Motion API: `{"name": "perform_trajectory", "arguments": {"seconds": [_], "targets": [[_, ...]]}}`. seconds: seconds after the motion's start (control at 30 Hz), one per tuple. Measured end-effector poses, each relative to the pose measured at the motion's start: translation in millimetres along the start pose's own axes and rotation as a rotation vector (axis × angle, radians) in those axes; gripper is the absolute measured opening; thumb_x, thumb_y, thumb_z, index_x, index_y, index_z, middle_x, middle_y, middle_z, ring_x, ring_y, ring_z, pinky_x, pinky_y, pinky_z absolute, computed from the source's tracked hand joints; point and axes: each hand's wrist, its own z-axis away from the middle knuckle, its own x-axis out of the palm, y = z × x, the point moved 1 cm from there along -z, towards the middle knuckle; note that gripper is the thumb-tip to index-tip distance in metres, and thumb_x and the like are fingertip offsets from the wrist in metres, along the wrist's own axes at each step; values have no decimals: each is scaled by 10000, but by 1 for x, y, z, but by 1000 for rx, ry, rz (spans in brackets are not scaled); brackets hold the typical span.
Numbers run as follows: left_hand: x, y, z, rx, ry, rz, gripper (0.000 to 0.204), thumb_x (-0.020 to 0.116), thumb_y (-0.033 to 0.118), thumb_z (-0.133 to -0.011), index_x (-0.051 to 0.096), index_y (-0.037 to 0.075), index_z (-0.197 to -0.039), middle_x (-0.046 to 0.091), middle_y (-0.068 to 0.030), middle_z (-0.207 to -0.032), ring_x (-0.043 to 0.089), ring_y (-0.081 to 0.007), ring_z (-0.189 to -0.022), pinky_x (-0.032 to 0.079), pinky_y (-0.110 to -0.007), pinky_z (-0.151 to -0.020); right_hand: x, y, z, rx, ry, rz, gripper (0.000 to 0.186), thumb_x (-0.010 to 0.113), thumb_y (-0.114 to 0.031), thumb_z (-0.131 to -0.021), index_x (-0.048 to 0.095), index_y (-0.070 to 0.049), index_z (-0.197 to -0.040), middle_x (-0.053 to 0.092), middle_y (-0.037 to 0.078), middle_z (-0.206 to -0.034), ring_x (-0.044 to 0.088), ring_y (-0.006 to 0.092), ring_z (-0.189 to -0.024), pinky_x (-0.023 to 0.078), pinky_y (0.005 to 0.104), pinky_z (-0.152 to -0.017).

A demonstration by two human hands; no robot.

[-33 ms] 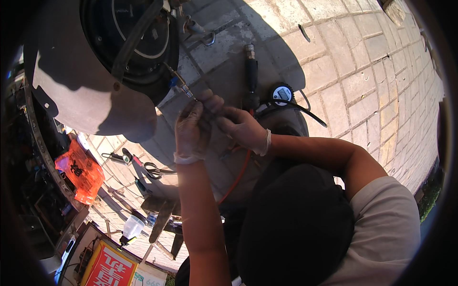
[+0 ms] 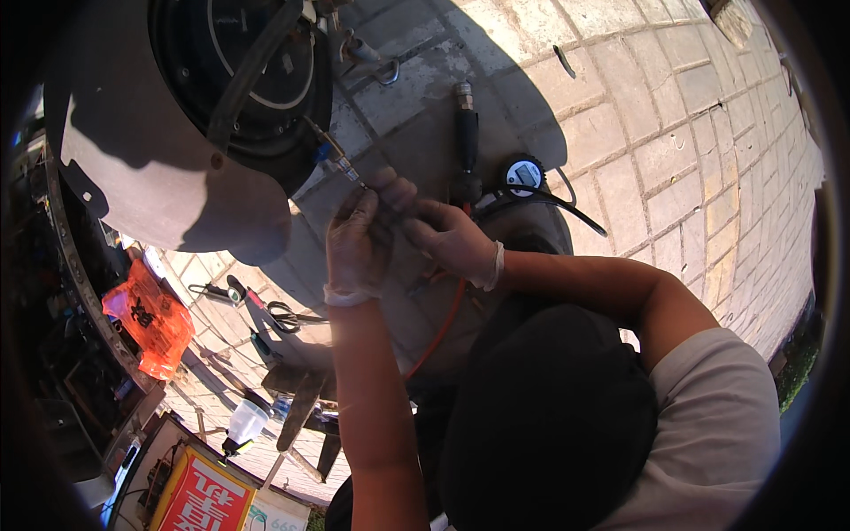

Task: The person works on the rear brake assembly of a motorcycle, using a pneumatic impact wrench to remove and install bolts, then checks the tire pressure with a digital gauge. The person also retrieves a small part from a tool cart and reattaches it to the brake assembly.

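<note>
My left hand (image 2: 356, 239), in a thin translucent glove, is closed with its fingertips at the lower end of a slim brass and silver fitting (image 2: 341, 162) with a blue part on it. My right hand (image 2: 453, 239), gloved too, is closed in a pinch right beside it, the two hands' fingertips nearly meeting. Whatever lies between the fingers is too small and covered to make out. The fitting slants up toward a black wheel-like disc (image 2: 305, 97). A tyre inflator (image 2: 467, 133) with a black grip lies to the right, its round digital gauge (image 2: 524, 175) facing up.
From the inflator run a black hose (image 2: 575, 215) and an orange hose (image 2: 447, 323). A grey curved panel (image 2: 150, 195) hangs at the left. Tools (image 2: 282, 314), an orange plastic bag (image 2: 152, 320) and a translucent cup (image 2: 248, 419) are on the left. Brick paving (image 2: 637, 115) spreads rightward.
</note>
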Motion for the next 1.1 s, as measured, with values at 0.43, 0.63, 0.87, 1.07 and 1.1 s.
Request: {"name": "perform_trajectory", "arguments": {"seconds": [0.43, 0.63, 0.87, 1.07, 1.1], "targets": [[3, 11, -7, -54, 73, 88, 297, 483, 138, -961, 568, -61, -1165, 637, -175, -1086, 613, -282, -1053, 456, -380, -947, 2, -3, -26, -43, -24, -80, 329, 547, -196, -927, 574, 0, -1189, 614, 42, -857, 554, 81, -688, 455, 242, -584], [31, 39, -17, 44, 355, -38, 494, 579, 460, -921, 553, -11, -1067, 580, -134, -1070, 560, -279, -1072, 434, -360, -954, 14, -14, -33, -12, 55, -445, 186, 571, -195, -933, 584, -38, -1031, 544, 2, -778, 486, 72, -625, 427, 254, -572], [55, 40, -56, -45, 526, 23, 488, 573, 427, -929, 508, -7, -1145, 594, -172, -1071, 589, -291, -1003, 455, -392, -906, 10, -17, -46, -10, -91, -983, 175, 600, -154, -923, 573, -8, -1016, 546, 28, -712, 486, 102, -541, 403, 277, -502], [44, 49, -54, -131, 314, 134, 479, 454, 355, -992, 493, -64, -1219, 554, -230, -1236, 507, -356, -1198, 393, -466, -1040, 6, -28, -51, -15, 225, -727, 148, 615, -171, -904, 603, -32, -953, 544, 19, -697, 479, 107, -520, 395, 277, -505], [43, 49, -53, -140, 310, 123, 474, 435, 344, -1002, 486, -68, -1231, 546, -236, -1255, 494, -357, -1218, 386, -471, -1047, 7, -30, -51, -24, 227, -714, 141, 624, -180, -897, 609, -48, -943, 540, 13, -698, 484, 108, -534, 403, 284, -524]]}}
